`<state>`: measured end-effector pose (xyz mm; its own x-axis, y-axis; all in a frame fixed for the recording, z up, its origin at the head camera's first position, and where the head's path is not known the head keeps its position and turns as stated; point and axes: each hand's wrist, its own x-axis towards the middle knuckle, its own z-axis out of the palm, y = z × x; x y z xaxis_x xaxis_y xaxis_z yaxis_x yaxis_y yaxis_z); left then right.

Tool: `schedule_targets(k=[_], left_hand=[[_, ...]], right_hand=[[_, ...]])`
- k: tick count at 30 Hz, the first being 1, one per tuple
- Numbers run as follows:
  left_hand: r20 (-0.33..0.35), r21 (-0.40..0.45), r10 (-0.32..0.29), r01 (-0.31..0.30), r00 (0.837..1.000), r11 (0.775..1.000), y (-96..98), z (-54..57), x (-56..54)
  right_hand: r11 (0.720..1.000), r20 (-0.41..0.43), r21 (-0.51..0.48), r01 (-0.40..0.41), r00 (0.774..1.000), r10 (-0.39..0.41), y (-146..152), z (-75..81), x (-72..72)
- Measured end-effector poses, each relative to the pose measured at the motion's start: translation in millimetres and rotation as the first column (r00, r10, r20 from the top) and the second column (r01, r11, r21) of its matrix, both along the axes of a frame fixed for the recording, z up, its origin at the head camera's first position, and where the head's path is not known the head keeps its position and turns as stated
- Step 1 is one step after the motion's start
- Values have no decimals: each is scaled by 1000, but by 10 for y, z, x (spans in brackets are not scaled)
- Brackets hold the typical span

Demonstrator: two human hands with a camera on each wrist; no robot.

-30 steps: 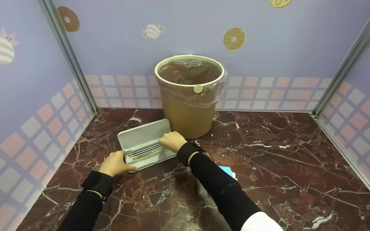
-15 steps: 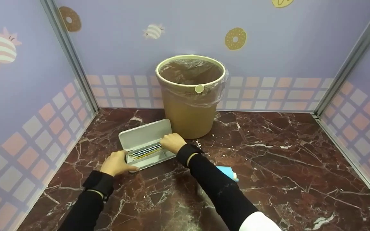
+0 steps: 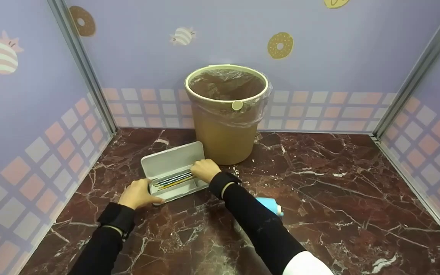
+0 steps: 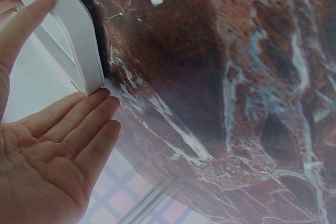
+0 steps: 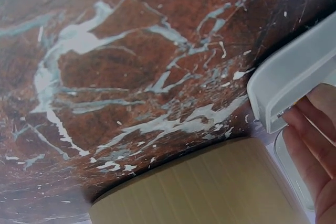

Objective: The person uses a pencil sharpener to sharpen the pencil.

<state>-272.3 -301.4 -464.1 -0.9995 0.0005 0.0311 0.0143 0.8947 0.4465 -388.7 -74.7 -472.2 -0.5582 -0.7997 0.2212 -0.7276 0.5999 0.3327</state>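
A white pencil case lies with its lid raised on the dark red marbled table, in front of the bin. Inside it several pencils lie side by side, a yellow pencil nearest the front. My left hand grips the case's left end, thumb over the front edge; in the left wrist view its fingers meet the case's corner. My right hand reaches into the right part of the case, its fingertips at the yellow pencil's end. In the right wrist view, a bit of yellow shows between thumb and fingers.
A tan bin with a clear plastic liner stands right behind the case. A light-blue object with a pale end is partly hidden by my right forearm. Small white scraps lie scattered near the bin. Patterned walls enclose the table.
Both hands and the case stay nearly in place. The yellow pencil has shifted slightly in the case, and slightly more of the light-blue object shows beside my right forearm.
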Motion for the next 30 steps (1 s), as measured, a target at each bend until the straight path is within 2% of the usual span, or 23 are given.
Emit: schedule_targets(k=[7, 24, 30], left_hand=[[5, 1, -2, 2, 1000, 1000, 31, 19, -21], [5, 14, -14, 14, 1000, 1000, -7, 17, -14], [25, 9, -6, 6, 1000, 1000, -24, 20, -16]], right_hand=[[1000, 51, 10, 28, 998, -28, 4, 39, -8], [1000, 56, 14, 16, 998, -17, -11, 30, -18], [1000, 8, 8, -8, 1000, 8, -6, 21, -19]])
